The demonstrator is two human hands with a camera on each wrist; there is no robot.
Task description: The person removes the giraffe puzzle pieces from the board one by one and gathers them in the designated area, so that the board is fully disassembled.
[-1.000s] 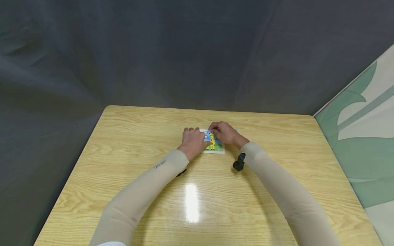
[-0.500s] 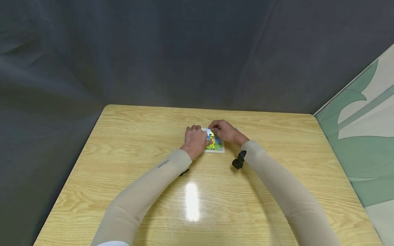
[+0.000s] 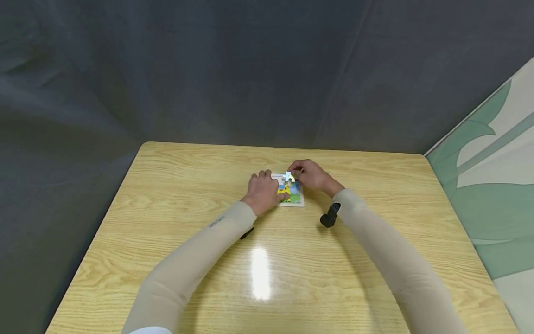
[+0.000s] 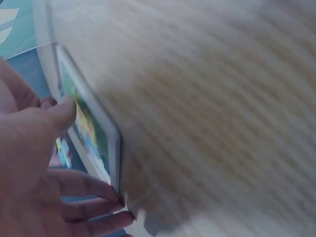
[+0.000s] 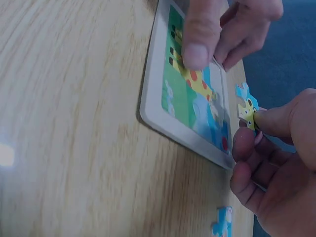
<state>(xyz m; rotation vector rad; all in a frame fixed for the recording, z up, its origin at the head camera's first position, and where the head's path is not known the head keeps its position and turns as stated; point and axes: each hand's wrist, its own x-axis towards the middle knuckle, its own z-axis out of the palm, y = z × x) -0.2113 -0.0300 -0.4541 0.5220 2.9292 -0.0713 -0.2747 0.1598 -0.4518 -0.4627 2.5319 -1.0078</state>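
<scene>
Giraffe piece [image 5: 251, 110] has tilted up above the puzzle board [image 5: 153, 94], seemingly unplaced, right hand [image 3: 314, 176] pinching it, left hand [image 3: 263, 191] spread.

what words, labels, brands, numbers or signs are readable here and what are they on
Left sleeve: one line of dark lettering, too small and blurred to read.
Framed puzzle, held piece, loose piece: no text visible.

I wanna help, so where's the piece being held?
In the right wrist view, the piece is at the right, pinched in the right hand near the board.
</scene>
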